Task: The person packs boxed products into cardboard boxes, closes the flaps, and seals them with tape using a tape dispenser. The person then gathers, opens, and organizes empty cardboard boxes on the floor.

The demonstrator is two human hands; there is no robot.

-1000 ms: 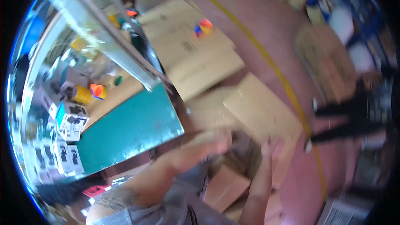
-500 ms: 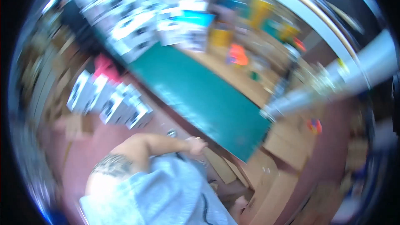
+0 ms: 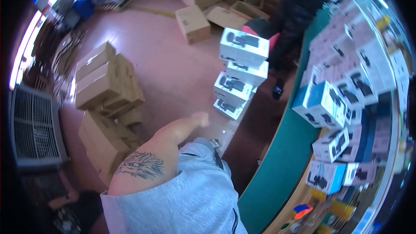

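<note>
My left arm, with a tattoo on the upper arm and a grey sleeve, reaches out from the lower middle over the floor. My left hand (image 3: 198, 119) is blurred at its end, so its fingers cannot be made out; nothing shows in it. It is nearest to a leaning stack of white product boxes with dark pictures (image 3: 239, 77) that stands on the reddish floor just beyond it. My right hand is out of the picture.
A green-topped table (image 3: 277, 164) curves along the right, crowded with white and blue product boxes (image 3: 330, 100). Brown cartons (image 3: 106, 84) are piled at left, more open cartons (image 3: 193, 22) at the top. A person in black (image 3: 299, 13) stands by the table's far end.
The view has swung from the table top and shelves round to the floor, the box stack and the cartons. My left arm now stretches toward the stacked boxes.
</note>
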